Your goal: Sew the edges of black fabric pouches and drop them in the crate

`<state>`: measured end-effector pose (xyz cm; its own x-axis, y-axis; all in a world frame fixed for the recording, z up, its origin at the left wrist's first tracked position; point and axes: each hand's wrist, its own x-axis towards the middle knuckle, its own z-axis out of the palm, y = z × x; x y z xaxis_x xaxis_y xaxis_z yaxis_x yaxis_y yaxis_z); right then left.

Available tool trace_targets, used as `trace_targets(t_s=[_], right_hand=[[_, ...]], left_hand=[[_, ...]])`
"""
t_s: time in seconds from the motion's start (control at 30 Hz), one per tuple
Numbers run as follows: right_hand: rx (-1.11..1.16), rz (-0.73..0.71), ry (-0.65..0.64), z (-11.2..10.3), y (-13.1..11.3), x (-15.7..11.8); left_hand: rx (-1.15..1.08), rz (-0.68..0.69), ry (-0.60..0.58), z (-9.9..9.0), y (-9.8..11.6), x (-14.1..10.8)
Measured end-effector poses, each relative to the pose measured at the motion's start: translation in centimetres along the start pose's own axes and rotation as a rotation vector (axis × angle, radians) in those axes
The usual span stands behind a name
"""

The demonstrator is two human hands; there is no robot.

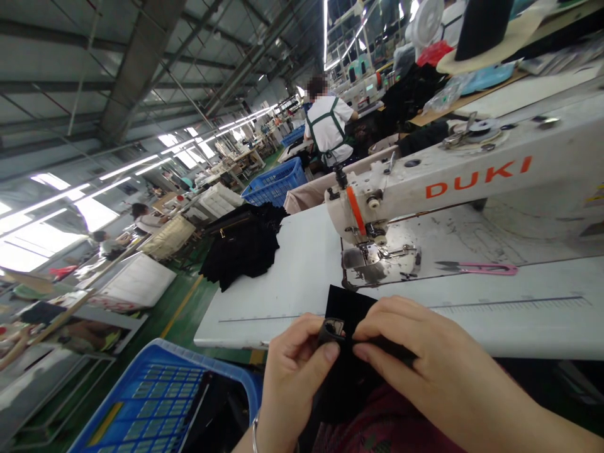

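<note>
A piece of black fabric (349,306) is held between my two hands at the front edge of the white sewing table (302,264). My left hand (299,365) pinches a small folded or looped part of it, thumb in front. Just to the right, my right hand (401,343) grips the fabric between thumb and fingers. Beyond my hands stands the sewing machine (453,179), its needle area above a metal plate. Pink-handled thread snips (476,268) lie on the table to the right of the needle.
Black fabric pieces (245,245), one with a zipper, are piled at the table's left end. A blue basket (174,352) stands below left, another blue basket (274,182) behind the table. A person (329,123) in a white shirt sits further back.
</note>
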<state>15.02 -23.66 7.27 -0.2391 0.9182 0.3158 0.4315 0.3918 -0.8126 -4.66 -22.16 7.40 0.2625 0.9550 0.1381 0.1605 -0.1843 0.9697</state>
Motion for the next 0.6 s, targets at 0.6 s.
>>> trace_targets(t_s=[0.6], right_hand=[[0.259, -0.174, -0.133, 0.1, -1.4, -0.2]], left_hand=[[0.408, -0.158, -0.428, -3.1, 5.6, 3.9]])
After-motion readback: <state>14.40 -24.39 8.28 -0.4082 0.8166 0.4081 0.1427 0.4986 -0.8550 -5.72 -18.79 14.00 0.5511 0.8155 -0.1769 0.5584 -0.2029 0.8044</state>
